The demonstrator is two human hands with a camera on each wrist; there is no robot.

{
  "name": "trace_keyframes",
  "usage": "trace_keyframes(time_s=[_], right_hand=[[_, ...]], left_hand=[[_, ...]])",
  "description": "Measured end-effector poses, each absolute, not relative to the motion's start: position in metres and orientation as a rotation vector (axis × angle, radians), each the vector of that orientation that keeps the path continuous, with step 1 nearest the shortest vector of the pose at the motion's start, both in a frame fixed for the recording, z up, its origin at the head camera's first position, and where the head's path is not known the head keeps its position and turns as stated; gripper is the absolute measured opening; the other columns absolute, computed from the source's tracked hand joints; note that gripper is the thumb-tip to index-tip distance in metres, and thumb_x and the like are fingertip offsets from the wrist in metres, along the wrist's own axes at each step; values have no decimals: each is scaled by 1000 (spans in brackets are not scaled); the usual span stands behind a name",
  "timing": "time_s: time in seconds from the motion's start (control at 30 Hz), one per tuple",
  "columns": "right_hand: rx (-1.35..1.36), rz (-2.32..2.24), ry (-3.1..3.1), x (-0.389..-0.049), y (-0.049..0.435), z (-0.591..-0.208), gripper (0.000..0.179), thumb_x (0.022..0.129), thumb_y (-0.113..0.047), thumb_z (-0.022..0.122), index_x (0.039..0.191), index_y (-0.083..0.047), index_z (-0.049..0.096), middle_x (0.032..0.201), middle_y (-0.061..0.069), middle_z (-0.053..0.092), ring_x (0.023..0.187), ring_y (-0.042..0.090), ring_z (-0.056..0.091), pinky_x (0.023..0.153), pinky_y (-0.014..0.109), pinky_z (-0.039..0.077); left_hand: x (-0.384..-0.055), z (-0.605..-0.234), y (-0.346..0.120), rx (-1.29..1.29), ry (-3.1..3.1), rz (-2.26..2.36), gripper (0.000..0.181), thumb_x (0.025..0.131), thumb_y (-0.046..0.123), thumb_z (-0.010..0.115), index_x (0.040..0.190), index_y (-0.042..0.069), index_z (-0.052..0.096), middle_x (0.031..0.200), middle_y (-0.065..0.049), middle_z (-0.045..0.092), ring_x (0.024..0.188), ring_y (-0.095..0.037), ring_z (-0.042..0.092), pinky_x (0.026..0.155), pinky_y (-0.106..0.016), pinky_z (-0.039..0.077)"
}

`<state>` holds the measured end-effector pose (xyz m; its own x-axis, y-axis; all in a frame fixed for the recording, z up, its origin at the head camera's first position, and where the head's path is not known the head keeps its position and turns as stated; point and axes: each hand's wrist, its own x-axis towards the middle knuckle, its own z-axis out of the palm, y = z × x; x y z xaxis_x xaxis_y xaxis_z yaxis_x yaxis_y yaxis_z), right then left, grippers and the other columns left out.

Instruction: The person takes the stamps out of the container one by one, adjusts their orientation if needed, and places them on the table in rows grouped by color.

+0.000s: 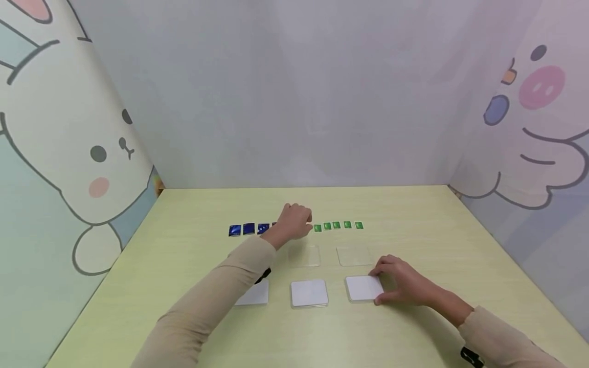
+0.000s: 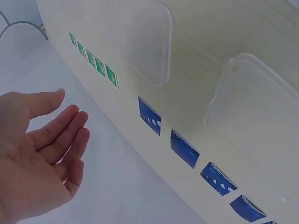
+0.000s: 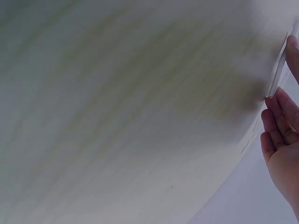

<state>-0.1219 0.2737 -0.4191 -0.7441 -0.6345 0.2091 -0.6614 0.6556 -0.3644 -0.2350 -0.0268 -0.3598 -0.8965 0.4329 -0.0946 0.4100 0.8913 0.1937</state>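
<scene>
In the head view my left hand [image 1: 294, 221] hovers over a row of small stamp-like pieces, between the blue ones [image 1: 235, 230] and the green ones [image 1: 337, 225]. The left wrist view shows this hand [image 2: 46, 154] empty, its fingers loosely bent and apart from the pieces. My right hand [image 1: 405, 280] grips the rightmost shallow clear plastic box [image 1: 363, 288], which has a white surface inside. Thumb and fingers sit at its near and far edges. In the right wrist view only this box's thin edge [image 3: 277, 70] shows between the fingertips.
Two more white-filled boxes [image 1: 309, 293] stand in the near row, the left one [image 1: 255, 294] partly behind my left arm. Clear plastic lids or trays [image 1: 353, 255] lie behind them. A pale wood-grain table [image 1: 184, 245] meets a plain back wall and cartoon-printed side walls.
</scene>
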Motion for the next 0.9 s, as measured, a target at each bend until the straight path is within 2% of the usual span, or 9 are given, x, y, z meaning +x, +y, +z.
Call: trace_keyframes(time_s=[0.37, 0.9], right_hand=[[1084, 679, -2829, -123, 274, -418, 48, 67, -46, 86, 100, -15, 70, 97, -8, 64, 90, 7, 54, 80, 28, 50], [1059, 644, -2885, -124, 272, -413, 50, 66, -48, 86, 99, -15, 70, 97, -9, 65, 91, 7, 55, 82, 31, 49]], left_hand=[[-213, -356, -38, 640, 2921, 322, 22, 95, 26, 64, 107, 8, 69, 107, -5, 71, 102, -22, 63, 95, -40, 42], [-172, -340, -60, 663, 2956, 428, 25, 93, 27, 67, 106, 5, 70, 104, -7, 72, 99, -25, 64, 93, -42, 43]])
